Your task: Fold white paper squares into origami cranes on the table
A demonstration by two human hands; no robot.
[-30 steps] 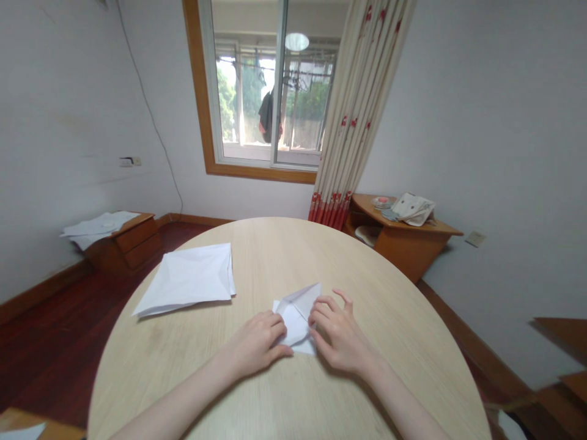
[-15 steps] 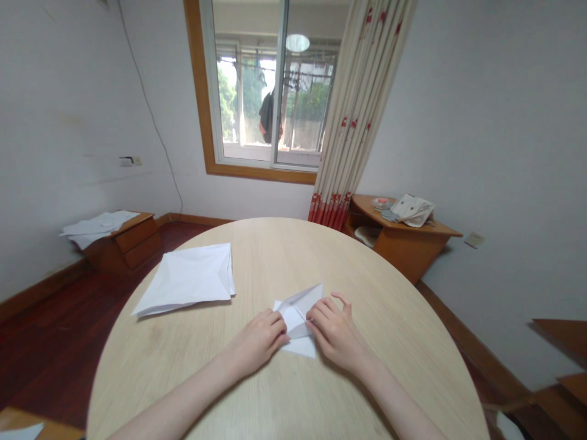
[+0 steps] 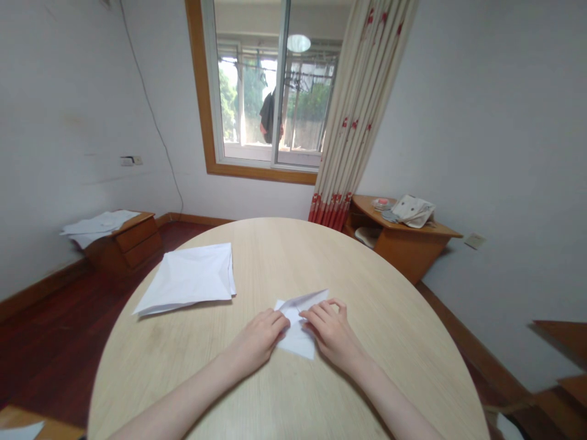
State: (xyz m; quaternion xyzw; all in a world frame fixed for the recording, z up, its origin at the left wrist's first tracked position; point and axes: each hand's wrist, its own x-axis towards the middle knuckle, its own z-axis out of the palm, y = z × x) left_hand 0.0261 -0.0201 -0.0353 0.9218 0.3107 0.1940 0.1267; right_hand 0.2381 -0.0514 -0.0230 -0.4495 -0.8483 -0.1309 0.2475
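Observation:
A small sheet of folded white paper (image 3: 298, 343) lies on the round wooden table (image 3: 220, 379) in front of me. Its far flap stands up at a slant between my hands. At the paper's left side, my left hand (image 3: 263, 333) is closed on the edge, fingertips bent against it. From the right, my right hand (image 3: 332, 333) pinches the raised part, with one finger lifted away from the rest. My fingers cover both sides of the fold.
A stack of white paper (image 3: 190, 278) rests at the table's left. Beyond the table stand a low cabinet (image 3: 137, 241) with papers on it and a corner shelf (image 3: 413, 244) bearing a cloth bag (image 3: 413, 211). A curtain (image 3: 348, 116) hangs beside the window.
The raised flap has tipped lower, and the near fold between my hands has flattened. My right hand's fingers have shifted slightly left over the paper. My left hand stays nearly in place.

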